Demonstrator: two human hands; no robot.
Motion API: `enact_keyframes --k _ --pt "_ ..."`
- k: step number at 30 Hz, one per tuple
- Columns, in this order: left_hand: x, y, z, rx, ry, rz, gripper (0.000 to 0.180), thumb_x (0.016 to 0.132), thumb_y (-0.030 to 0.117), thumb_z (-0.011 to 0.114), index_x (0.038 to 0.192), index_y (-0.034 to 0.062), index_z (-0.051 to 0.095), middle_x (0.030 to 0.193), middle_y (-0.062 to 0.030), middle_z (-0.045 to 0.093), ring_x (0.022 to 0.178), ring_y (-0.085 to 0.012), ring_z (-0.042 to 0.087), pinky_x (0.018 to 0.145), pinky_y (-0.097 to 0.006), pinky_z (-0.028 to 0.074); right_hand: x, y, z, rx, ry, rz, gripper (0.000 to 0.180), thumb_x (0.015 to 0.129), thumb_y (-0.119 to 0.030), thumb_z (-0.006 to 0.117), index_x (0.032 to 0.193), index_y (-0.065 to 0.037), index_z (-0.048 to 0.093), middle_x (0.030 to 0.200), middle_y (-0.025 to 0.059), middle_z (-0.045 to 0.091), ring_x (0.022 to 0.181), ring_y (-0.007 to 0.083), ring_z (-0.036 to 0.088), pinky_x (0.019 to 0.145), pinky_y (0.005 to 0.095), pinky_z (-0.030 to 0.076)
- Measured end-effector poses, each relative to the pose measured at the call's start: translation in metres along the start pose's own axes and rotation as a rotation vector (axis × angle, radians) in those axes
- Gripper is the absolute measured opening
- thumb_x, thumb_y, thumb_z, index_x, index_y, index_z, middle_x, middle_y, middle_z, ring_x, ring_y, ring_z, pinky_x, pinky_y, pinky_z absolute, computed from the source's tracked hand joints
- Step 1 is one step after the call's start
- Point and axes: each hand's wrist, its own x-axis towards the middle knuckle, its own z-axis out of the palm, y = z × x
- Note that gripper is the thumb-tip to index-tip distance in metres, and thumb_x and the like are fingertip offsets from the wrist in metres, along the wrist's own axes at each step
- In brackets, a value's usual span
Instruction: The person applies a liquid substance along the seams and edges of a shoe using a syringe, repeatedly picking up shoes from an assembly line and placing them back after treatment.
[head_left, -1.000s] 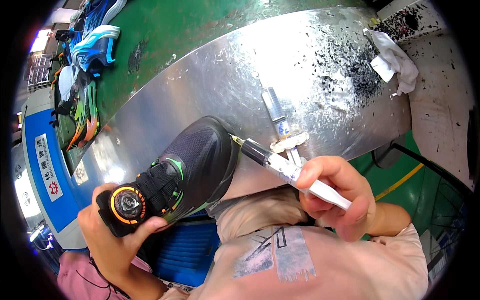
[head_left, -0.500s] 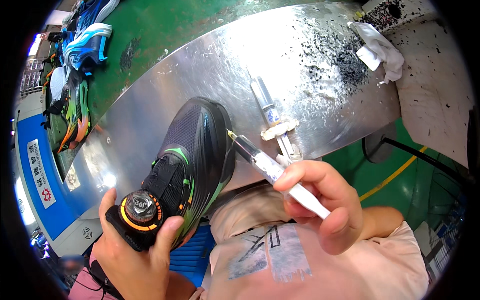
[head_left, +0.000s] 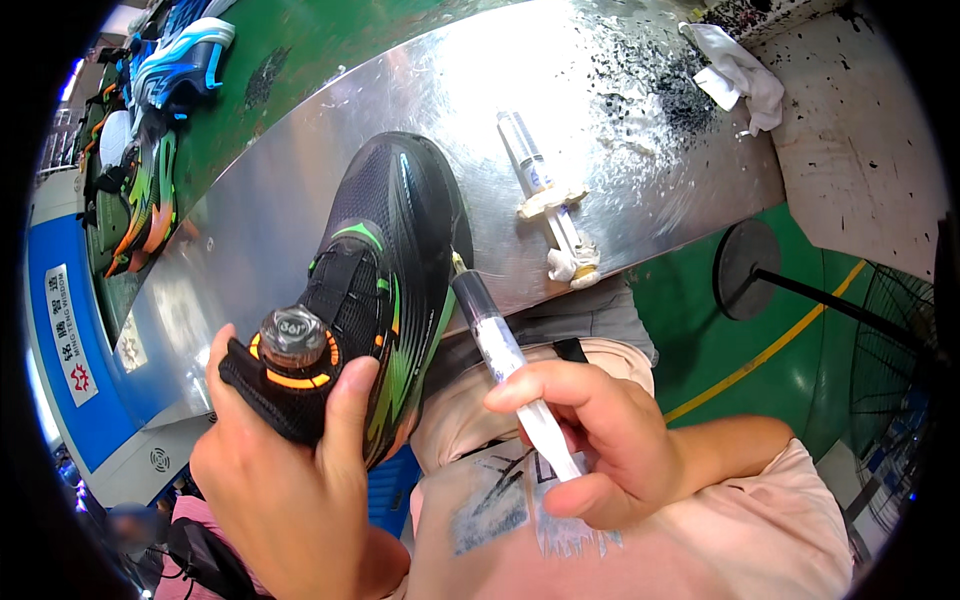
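My left hand is wrapped round the heel and collar of a black sneaker with green and orange accents. A round clear-topped dial with an orange ring sits near its collar. The toe points away from me over the metal table. In my right hand, a syringe with dark fluid and a white plunger is pinched between fingers and thumb. Its thin yellowish tip is at the right side of the sneaker, by the sole edge; I cannot tell if it touches.
A second syringe with a white-crusted flange lies on the metal table. Black specks and a white cloth are at the far right. Several colourful sneakers stand at the left. A round black disc on a rod is right of the table.
The sneaker has shifted slightly away from me. My right hand has moved left, and the syringe now points more steeply toward the far side. The whole view has shifted a little.
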Motion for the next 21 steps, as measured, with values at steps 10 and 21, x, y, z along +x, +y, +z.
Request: enact_keyframes --k 10,21 --pt "0.006 -0.001 0.005 -0.081 0.025 0.009 0.030 0.082 0.019 0.067 0.097 -0.0058 0.057 0.075 -0.0167 0.065 0.065 -0.0290 0.064 0.062 -0.033 0.047 -0.013 0.006 0.002 -0.212 -0.114 -0.118 0.058 0.077 -0.030 0.071 0.119 0.004 0.048 0.099 0.0131 0.059 0.071 0.0210 0.061 0.056 0.0270 0.049" --pt "0.036 -0.118 0.024 -0.441 0.169 -0.032 0.041 0.086 0.016 0.060 0.121 -0.0039 0.051 0.078 -0.0037 0.064 0.073 -0.0113 0.056 0.073 -0.026 0.045 0.020 -0.017 -0.097 -0.667 0.338 -0.117 0.053 0.078 -0.032 0.070 0.117 -0.001 0.052 0.094 0.0107 0.061 0.063 0.0113 0.051 0.057 0.0220 0.040"
